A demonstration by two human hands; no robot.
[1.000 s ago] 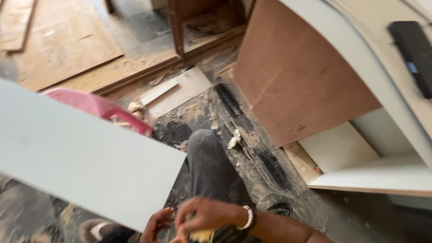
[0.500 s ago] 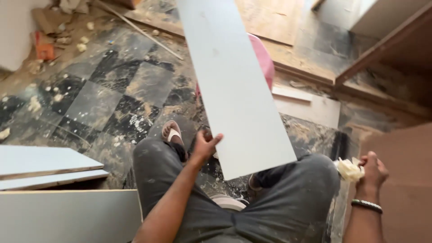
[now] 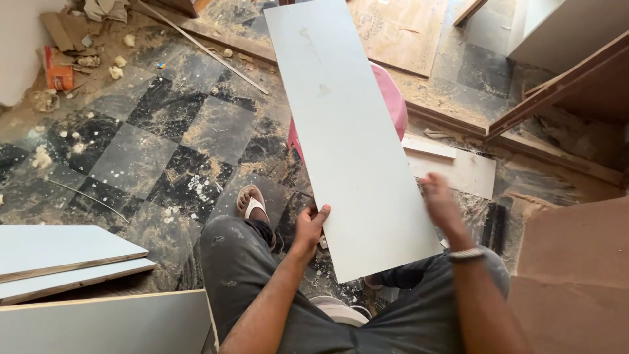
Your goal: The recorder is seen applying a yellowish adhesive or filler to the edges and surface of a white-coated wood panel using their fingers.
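Stacked boards lie at the floor's left edge, pale-faced with raw brown edges, well apart from the work. Scraps and a small orange box sit toward the far left corner of the floor, which is dark checked tile dusted with sawdust.

The left hand is clamped on the board at its near left edge, thumb on the pale face and fingers curled beneath. The board is a long, narrow, pale panel that slopes away from the person over the knees, its far end reaching past a pink stool, which shows from under its right edge. Whether it rests on the stool I cannot tell.

It looks stiff and flat, with no sag along its length, probably of middling weight and awkward more for its length than its mass. The face seems smooth, so likely slippery; the edges and near corners are the better hold, one hand on each long side near the near end.

The right hand is blurred at the near right edge, fingers spread over the face; I cannot tell if it grips.

Room is tight to the right, where brown panels and a wooden frame stand close. The left and far sides offer open floor for swinging the long end.
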